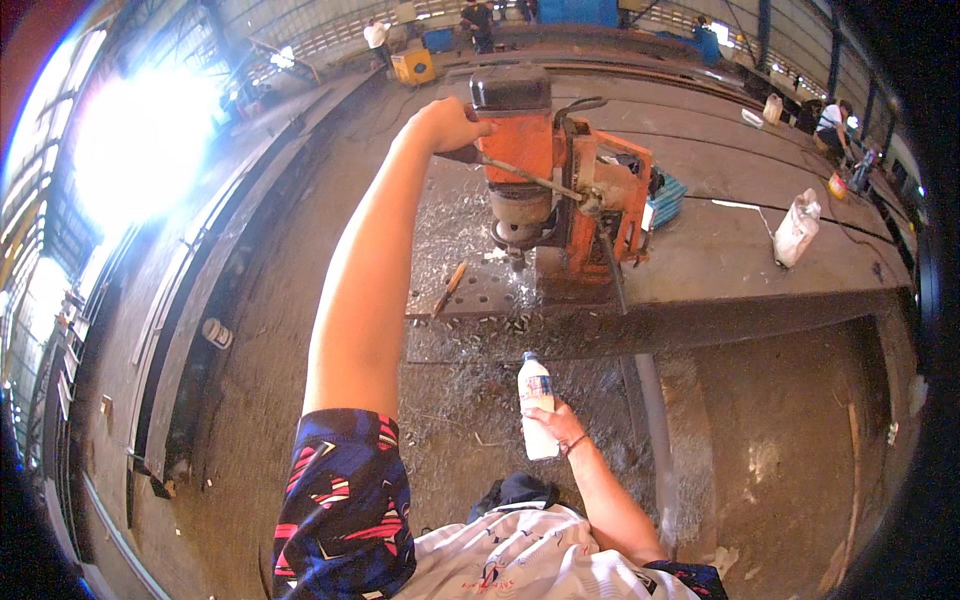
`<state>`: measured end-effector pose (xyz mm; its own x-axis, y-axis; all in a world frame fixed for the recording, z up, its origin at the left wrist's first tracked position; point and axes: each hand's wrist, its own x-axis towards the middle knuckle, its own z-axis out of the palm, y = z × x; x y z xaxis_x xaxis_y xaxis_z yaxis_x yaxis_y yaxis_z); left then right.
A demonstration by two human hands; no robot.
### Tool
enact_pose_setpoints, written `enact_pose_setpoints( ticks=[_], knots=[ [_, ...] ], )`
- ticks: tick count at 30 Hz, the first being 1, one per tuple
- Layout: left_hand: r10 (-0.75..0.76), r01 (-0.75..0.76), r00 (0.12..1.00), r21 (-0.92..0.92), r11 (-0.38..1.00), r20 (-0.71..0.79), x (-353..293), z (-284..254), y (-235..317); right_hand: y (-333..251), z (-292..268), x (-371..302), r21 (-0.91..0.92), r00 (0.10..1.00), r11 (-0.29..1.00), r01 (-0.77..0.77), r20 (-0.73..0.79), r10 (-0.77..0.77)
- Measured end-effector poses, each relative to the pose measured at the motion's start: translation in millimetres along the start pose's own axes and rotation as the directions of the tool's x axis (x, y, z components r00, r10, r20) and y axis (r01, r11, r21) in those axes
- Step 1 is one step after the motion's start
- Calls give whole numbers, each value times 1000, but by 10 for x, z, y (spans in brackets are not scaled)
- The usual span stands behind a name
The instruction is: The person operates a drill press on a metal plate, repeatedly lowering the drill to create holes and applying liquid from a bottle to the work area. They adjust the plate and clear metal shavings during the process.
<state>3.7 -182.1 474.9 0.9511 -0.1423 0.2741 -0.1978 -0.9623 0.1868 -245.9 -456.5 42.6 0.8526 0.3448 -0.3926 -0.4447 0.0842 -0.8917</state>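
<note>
My left hand (450, 126) is stretched out ahead, closed around the end of a feed lever (535, 177) on an orange magnetic drill press (518, 150). The drill stands on a large steel plate (690, 265), its chuck and cutter (515, 235) pointing down at the plate. Metal shavings lie around the cutter. A marker-like orange and black stick (450, 288) lies on the plate beside several drilled holes. Lower down, in front of the plate's edge, my right hand (556, 422) grips a plastic bottle (537, 405) of whitish liquid, held upright with its blue top up.
A whitish jug (797, 230) stands on the plate at right, with a blue ribbed bundle (664, 200) behind the drill. Long steel beams (190, 300) run along the left. A yellow box (413, 66) and several people are farther back; one person (832, 125) crouches at far right.
</note>
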Motion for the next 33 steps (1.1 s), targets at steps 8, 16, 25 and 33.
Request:
enact_pose_setpoints(
  ticks=[8,16,25,33],
  knots=[
    [-34,35,999,-13,999,35,10,26,-17,-23,18,-64,122,996,989,-85,44,80],
    [-21,21,1000,31,999,2,29,70,-61,15,23,-47,79,998,996,-45,38,42],
    [-107,104,993,55,993,51,29,17,-1,147,-75,51,91,995,994,-60,89,52],
    [-27,28,999,33,999,-20,-19,61,17,74,-39,-32,91,997,995,-51,62,46]
  ],
)
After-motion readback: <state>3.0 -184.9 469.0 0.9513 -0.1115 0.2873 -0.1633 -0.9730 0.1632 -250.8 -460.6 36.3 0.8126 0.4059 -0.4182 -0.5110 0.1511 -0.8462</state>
